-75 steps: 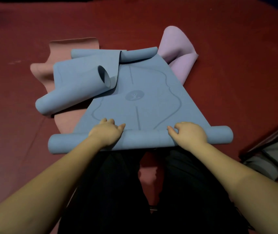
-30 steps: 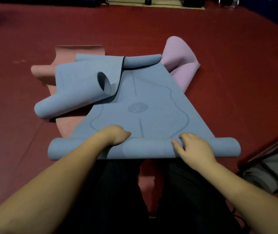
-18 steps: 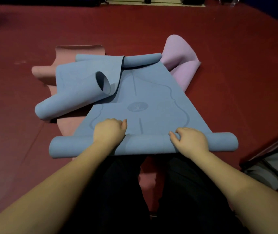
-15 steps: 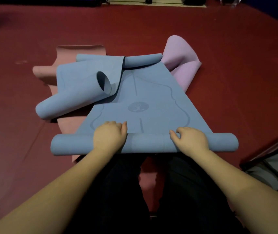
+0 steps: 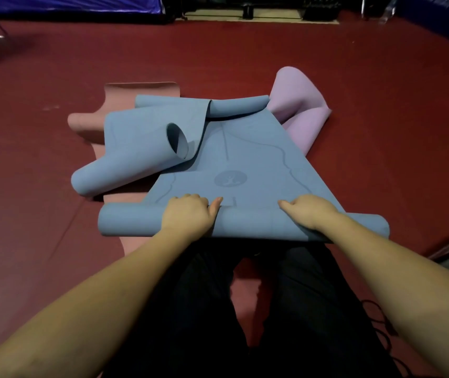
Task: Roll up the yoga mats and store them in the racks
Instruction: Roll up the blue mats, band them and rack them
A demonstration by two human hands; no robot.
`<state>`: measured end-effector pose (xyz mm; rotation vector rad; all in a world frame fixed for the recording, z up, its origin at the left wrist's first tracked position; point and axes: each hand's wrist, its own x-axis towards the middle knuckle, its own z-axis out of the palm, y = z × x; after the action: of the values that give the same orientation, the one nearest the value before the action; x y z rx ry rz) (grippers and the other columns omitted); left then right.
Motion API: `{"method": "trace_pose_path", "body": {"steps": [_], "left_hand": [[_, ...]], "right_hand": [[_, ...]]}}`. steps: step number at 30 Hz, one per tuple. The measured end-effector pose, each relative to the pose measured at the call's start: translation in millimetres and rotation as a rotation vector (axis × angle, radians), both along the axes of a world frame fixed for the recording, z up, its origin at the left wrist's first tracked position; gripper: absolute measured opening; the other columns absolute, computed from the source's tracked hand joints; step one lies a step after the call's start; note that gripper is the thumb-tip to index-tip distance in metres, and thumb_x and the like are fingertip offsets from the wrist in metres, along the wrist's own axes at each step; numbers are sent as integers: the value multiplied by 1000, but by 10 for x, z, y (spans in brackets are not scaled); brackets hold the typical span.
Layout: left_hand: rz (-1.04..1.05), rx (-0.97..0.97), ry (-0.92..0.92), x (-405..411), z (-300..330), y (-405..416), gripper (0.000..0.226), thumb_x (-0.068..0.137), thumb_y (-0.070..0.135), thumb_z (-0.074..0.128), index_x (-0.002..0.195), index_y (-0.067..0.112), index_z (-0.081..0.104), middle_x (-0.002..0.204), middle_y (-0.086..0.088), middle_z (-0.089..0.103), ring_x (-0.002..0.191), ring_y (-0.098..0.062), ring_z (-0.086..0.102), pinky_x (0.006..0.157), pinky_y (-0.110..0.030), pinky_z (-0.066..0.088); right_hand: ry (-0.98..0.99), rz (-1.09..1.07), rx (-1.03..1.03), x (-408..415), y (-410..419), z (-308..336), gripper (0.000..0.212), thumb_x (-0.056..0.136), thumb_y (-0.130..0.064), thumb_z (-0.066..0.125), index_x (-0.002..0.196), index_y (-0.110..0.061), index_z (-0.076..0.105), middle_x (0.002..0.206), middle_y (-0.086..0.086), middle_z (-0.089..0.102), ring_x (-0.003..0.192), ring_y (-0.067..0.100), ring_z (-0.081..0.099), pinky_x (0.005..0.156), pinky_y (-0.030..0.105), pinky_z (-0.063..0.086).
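Red gym floor (image 5: 381, 77) | blue mat (image 5: 245, 159) at frame centre, near end rolled | left hand (image 5: 188, 214) and right hand (image 5: 310, 211) curl over roll (image 5: 245, 222), fingers clamped on it | advice: push both hands evenly, keep roll tight, edges aligned.

No readable text — blue mat (image 5: 245, 159) included.
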<state>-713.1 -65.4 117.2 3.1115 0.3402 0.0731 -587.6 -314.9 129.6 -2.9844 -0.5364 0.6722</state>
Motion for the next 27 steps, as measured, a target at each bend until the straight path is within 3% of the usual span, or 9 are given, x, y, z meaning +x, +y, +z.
{"method": "trace_pose_path", "body": {"steps": [4,9,12,13,15,18,22,24,27], "left_hand": [[16,-95,111,-76,191,-8,60,103,54,20,77,15,57,94,-9,68,93,-32,62,74,-36,41],[77,-213,309,-233,174,-96,69,102,59,16,102,12,67,115,-12,66,109,-32,59,88,-39,42],[78,-255,333,-267,78,-158,62,102,58,18,108,16,63,118,-10,65,111,-31,58,90,-39,41],[75,-258,335,-263,60,-166,60,102,57,18,107,17,62,118,-10,65,110,-31,59,90,-39,41],[79,-275,352,-231,35,-154,60,102,57,18,108,18,64,118,-9,65,111,-30,58,90,-39,41],[58,-250,380,-170,35,-124,63,103,54,17,117,17,66,126,-10,59,120,-29,51,97,-42,39],[98,-268,451,-54,25,-48,65,102,56,21,124,12,63,133,-13,56,123,-32,49,102,-43,39],[147,-331,485,31,25,1,65,102,57,26,124,7,62,136,-14,57,123,-34,52,101,-41,39],[123,-346,524,180,18,35,64,103,54,31,131,3,57,141,-17,53,128,-34,49,104,-39,37]], "right_hand": [[123,9,-16,13,-3,152,71,96,-63,28,135,-10,56,146,15,49,129,30,48,103,36,37],[307,39,-89,-75,-85,186,64,98,-57,34,140,-12,52,151,12,44,134,27,44,106,34,31],[353,15,-90,-183,-162,55,64,101,-58,30,143,-14,49,153,10,41,139,26,39,110,33,28],[315,30,-64,-216,-200,3,61,100,-59,30,139,-18,53,149,8,45,138,26,39,111,34,29],[146,77,55,-231,-276,-118,45,97,-56,37,109,-23,65,120,2,54,128,26,43,105,37,36],[-158,88,237,-333,-327,-208,34,99,-41,45,71,-21,48,84,-4,45,102,25,53,77,34,40],[-351,106,306,-556,-357,-231,48,92,-54,33,71,-17,55,75,-1,50,89,29,57,67,36,40],[-374,110,294,-640,-389,-282,61,87,-60,27,85,-15,68,84,3,62,92,29,59,73,36,45],[-397,133,207,-716,-372,-345,70,87,-63,24,103,-12,69,95,8,68,97,32,61,85,39,45]]}}
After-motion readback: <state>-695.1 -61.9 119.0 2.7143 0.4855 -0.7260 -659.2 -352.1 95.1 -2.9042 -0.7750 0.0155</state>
